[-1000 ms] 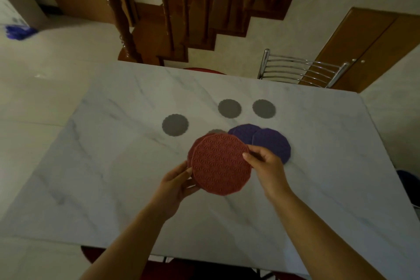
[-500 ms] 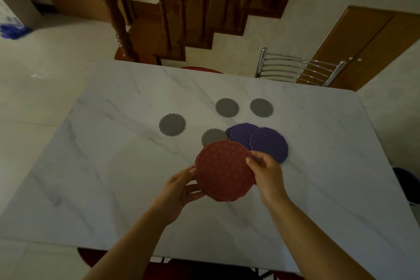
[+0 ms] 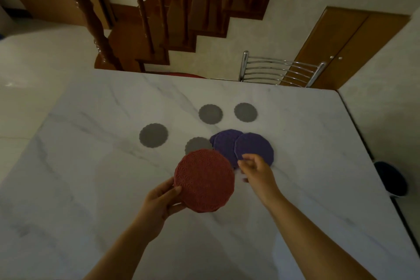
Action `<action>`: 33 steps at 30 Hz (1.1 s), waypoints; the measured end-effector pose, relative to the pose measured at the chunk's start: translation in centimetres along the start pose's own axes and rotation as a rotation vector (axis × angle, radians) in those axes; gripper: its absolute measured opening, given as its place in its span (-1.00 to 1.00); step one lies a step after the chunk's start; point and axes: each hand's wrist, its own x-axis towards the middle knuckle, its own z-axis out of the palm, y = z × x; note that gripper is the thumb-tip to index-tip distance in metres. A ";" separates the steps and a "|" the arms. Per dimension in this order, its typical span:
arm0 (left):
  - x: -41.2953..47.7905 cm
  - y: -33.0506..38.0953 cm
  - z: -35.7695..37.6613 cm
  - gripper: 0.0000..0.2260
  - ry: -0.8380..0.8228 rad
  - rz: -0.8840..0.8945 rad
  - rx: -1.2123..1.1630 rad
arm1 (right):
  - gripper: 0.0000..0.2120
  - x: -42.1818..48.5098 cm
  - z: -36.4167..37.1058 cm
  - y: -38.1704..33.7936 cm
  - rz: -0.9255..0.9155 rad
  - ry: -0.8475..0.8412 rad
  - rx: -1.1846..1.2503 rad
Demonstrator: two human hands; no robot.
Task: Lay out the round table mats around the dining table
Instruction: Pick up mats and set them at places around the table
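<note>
left hand (image 3: 162, 200): thumb on top, fingers under, grips the red mat (image 3: 204, 179) by its near-left edge. the mat is held off the table (image 3: 91, 177), tilted. one mat or a stack: cannot tell.

right hand (image 3: 256, 171): blurred, fingers loosely bent, holds nothing. it is clear of the red mat, at the near edge of the purple mats (image 3: 253, 146).

purple mats: flat on the table, overlapping, just beyond the right hand; at least 2 pcs.

small grey mats (image 3: 153, 135): 4 pcs. 1 partly hidden behind the red mat, 1 beyond-left of the left hand, 2 further out beyond both hands.

chair (image 3: 279, 70): at the far table edge.

status (est.): early. all mats sit bunched mid-table, none at a seat position. remaining: spread every mat out toward the table's edges.
</note>
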 end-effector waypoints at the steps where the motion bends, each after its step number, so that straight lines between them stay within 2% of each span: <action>1: 0.2 0.0 0.0 -0.69 0.006 -0.002 -0.003 | -0.70 1.4 -1.0 0.3 0.014 0.042 -0.102; 3: 0.4 0.0 0.0 -0.69 0.013 -0.004 -0.005 | -0.58 4.4 -2.9 1.0 0.043 0.081 -0.330; 8: 1.8 0.3 0.4 -0.68 0.025 0.000 -0.005 | -0.21 10.6 -5.3 2.8 0.114 -0.034 -0.817; 14: 3.8 0.9 1.4 -0.69 0.036 0.001 -0.003 | 0.08 14.3 -5.7 3.3 0.131 -0.176 -0.918; 17: 4.6 0.9 1.7 -0.69 0.044 0.000 0.004 | 0.10 14.9 -6.1 3.2 0.112 -0.202 -0.934; 24: 5.4 0.6 1.9 -0.70 0.056 -0.008 0.000 | 0.07 14.1 -5.9 3.4 0.038 -0.092 -0.930; 26: 5.4 0.5 1.9 -0.71 0.060 -0.006 -0.003 | 0.00 13.7 -6.0 3.1 0.003 -0.034 -0.940; 28: 5.3 0.5 1.7 -0.71 0.065 -0.003 -0.001 | -0.15 13.2 -6.1 2.7 -0.044 0.019 -0.893; 31: 4.8 0.6 1.4 -0.72 0.074 0.009 -0.003 | -0.59 12.1 -6.3 2.0 -0.130 0.032 -0.640; 33: 4.4 0.6 1.2 -0.70 0.075 0.021 -0.010 | -0.78 11.1 -6.5 1.5 -0.159 0.029 -0.575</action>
